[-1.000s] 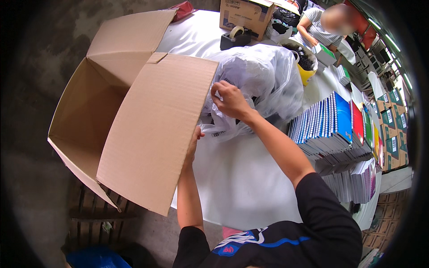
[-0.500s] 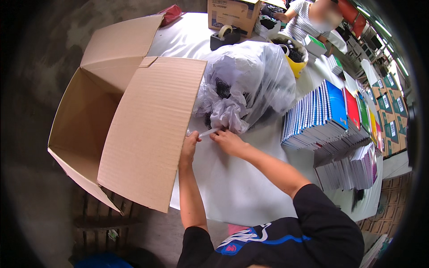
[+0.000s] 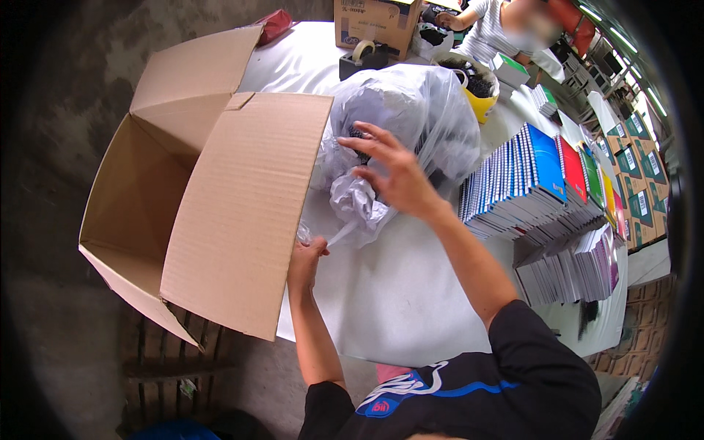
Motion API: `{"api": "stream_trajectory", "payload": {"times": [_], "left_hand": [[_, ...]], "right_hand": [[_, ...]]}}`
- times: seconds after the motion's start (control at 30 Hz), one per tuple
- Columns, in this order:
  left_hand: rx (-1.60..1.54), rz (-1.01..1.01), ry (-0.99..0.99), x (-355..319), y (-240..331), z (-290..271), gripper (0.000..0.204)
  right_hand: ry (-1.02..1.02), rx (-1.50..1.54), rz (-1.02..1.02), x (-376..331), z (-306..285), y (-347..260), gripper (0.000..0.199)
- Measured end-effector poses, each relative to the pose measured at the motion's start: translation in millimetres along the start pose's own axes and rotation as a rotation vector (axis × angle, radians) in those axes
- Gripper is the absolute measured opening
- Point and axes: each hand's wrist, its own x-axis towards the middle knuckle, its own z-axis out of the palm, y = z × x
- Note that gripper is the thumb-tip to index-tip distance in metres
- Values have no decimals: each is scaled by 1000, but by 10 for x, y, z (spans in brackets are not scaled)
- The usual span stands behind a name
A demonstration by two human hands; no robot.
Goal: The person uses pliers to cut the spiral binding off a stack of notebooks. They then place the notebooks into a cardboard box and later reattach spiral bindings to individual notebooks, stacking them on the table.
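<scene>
A translucent white plastic bag (image 3: 447, 125) bulges on the white-covered table, with dark contents, hard to make out, showing through its opening. My left hand (image 3: 304, 262) is closed on a pulled-out strip of this bag, beside the flap of an open cardboard box (image 3: 246, 220). Over the bag's crumpled mouth hovers my right hand (image 3: 400, 176), fingers spread and holding nothing. Part of the left hand's grip is hidden by its own fingers and the flap.
Spiral notebooks (image 3: 546, 169) in several colours are stacked on the right. Behind the bag are a tape dispenser (image 3: 363, 59), a closed carton (image 3: 378, 26) and a yellow-and-white container (image 3: 484, 106) of black pieces. Across the table sits another person (image 3: 491, 33).
My right hand has let go of the bag strip and risen over the bag, its fingers spreading. My left hand has drawn the strip slightly toward me.
</scene>
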Motion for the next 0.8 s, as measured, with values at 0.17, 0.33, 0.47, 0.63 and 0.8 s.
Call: {"api": "stream_trajectory", "payload": {"times": [0.17,0.33,0.47,0.63,0.8], "left_hand": [[23,27,-22,-9,-27,-55,92],[121,3,-56,-79,-134,-206,97],[167,7,-129,-370,49,-188,98],[35,245,-229,-772,29,-109,95],[-40,133,-146,-944,-138,-289,85]], "right_hand": [[-389,-507,238,-533,378,58,76],[-355,-125,330,-527,379,484,53],[-147,56,529,-30,7,267,33],[-121,-227,210,20,331,140,39],[-527,-551,183,-728,641,405,47]]}}
